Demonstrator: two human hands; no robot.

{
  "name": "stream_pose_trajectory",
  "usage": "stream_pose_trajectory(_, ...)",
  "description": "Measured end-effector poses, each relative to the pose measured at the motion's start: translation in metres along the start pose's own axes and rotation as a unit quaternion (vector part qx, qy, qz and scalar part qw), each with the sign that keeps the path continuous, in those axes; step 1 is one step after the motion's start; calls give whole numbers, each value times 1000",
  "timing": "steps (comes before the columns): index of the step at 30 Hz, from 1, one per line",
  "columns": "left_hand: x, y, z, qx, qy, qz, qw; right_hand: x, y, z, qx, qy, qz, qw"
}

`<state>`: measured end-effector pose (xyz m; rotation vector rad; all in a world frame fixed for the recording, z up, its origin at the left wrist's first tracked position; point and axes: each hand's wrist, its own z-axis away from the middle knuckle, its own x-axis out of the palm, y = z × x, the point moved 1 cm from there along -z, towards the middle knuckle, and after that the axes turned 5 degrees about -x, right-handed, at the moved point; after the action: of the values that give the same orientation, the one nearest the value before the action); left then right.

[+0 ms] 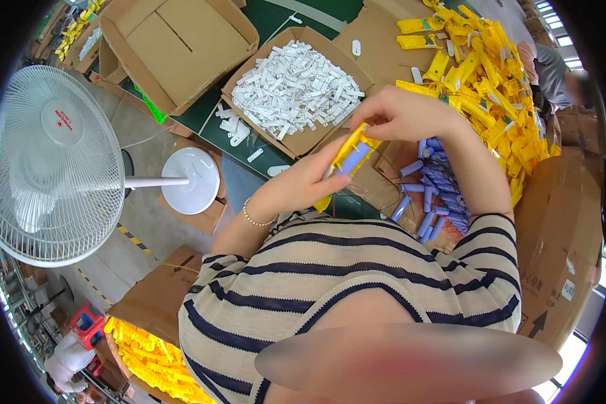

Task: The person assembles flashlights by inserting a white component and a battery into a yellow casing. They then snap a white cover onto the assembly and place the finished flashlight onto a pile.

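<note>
An open-faced yellow housing point(347, 145), a smooth lilac cylinder point(351, 160) seated lengthwise inside, is held aslant in front of the striped top point(350, 259). It is clamped by the left hand point(306, 180); its upper end is met by bent fingers of the right hand point(405, 113), whether pinched cannot be told. Rightward room is narrowed by loose cylinders point(443, 192); farther off, space is bounded by a cardboard box's rim point(351, 64) and heaped yellow housings point(485, 77).

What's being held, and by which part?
A yellow casing with a purple cylinder inside: left hand grips its near end; right hand touches its far end.
</note>
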<state>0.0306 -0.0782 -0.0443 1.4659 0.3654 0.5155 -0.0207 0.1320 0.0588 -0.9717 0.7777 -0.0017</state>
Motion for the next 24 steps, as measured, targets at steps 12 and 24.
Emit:
stream_pose_trajectory(12,-26,-76,40,313,477,-359,739,-166,189,-100,110,472,-583,653)
stream_pose_trajectory(24,-16,-82,17,323,438,-410,732,-172,310,-178,296,534,-359,706)
